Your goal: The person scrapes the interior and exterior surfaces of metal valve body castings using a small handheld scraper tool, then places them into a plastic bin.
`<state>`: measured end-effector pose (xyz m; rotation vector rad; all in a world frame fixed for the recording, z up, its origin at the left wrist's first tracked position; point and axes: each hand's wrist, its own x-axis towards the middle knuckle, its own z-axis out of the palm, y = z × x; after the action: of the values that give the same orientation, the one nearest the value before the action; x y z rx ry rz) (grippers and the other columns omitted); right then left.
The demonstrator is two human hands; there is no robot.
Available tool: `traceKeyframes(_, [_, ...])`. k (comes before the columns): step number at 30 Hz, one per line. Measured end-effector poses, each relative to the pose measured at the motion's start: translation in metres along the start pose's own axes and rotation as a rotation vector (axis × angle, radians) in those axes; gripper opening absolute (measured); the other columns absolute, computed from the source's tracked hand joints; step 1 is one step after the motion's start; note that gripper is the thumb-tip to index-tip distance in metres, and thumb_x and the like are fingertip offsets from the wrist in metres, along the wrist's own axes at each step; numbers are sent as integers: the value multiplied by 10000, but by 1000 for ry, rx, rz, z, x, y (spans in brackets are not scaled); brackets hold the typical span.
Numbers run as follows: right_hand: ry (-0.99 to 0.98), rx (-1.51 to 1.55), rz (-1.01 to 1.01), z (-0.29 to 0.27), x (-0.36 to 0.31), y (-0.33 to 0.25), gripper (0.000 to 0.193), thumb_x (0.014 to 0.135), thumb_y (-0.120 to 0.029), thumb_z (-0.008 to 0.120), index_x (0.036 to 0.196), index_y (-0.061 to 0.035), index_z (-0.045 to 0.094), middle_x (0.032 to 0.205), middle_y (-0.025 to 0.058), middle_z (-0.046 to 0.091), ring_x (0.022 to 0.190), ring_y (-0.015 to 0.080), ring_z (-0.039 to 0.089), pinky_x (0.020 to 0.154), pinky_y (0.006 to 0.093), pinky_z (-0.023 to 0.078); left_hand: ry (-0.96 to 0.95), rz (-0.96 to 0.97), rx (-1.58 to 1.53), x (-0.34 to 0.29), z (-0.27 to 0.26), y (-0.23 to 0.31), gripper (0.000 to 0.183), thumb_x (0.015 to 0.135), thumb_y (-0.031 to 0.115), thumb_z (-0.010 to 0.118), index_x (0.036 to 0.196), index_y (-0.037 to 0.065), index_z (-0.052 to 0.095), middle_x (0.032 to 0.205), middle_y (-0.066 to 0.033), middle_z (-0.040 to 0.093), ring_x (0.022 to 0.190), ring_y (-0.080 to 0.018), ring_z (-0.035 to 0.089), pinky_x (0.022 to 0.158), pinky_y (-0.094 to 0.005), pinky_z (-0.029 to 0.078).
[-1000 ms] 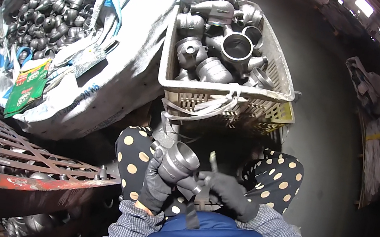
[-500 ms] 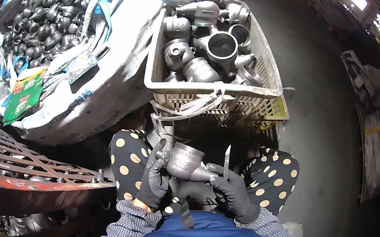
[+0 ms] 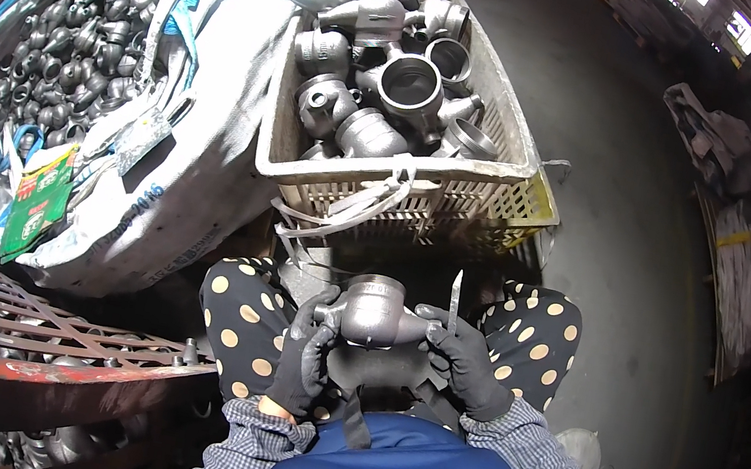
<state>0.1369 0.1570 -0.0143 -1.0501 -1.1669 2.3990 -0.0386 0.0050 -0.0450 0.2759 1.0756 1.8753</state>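
Now you hold one grey metal fitting [image 3: 376, 313] with both hands, in front of your body and between your knees, with its round, wide part upward. Your left hand [image 3: 303, 359], in a dark glove, is closed around the short stub at the left side of the fitting. Your right hand [image 3: 470, 367], also gloved, keeps a narrow grip: a thin tool [image 3: 455, 299] stands nearly upright from its fingers, and the fingertips are at the tapered right end of the fitting; how firmly they press there, I cannot tell. Beyond your knees stands a pale plastic crate [image 3: 376, 174], heaped with similar fittings, and white straps [image 3: 349, 213] hang on its near side. To the left of the crate lies a big white sack [image 3: 210, 145], open and full of smaller metal parts [image 3: 74, 66], with a green packet [image 3: 36, 210] at its edge. Nearer to you, at your left, is a rusty metal rack [image 3: 60, 373] with more parts behind its bars.
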Motion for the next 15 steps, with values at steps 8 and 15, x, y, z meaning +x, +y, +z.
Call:
traceKeyframes(8, [25, -91, 21, -16, 8, 5, 388, 979, -315, 545, 1251, -41, 577, 754, -13, 567, 536, 3, 411, 453, 145, 303, -8, -1, 99, 4, 0, -5, 530, 935, 116, 595, 1397, -18, 373, 1406, -171, 434, 1292, -243, 439, 1090, -350, 361])
traceKeyframes(15, [32, -143, 34, -22, 9, 8, 407, 998, -371, 490, 1207, -40, 601, 686, -29, 548, 500, 13, 387, 441, 153, 290, 21, 25, 173, 6, 0, -13, 503, 904, 16, 569, 1378, -23, 408, 1458, -165, 390, 1321, -242, 415, 1104, -335, 331])
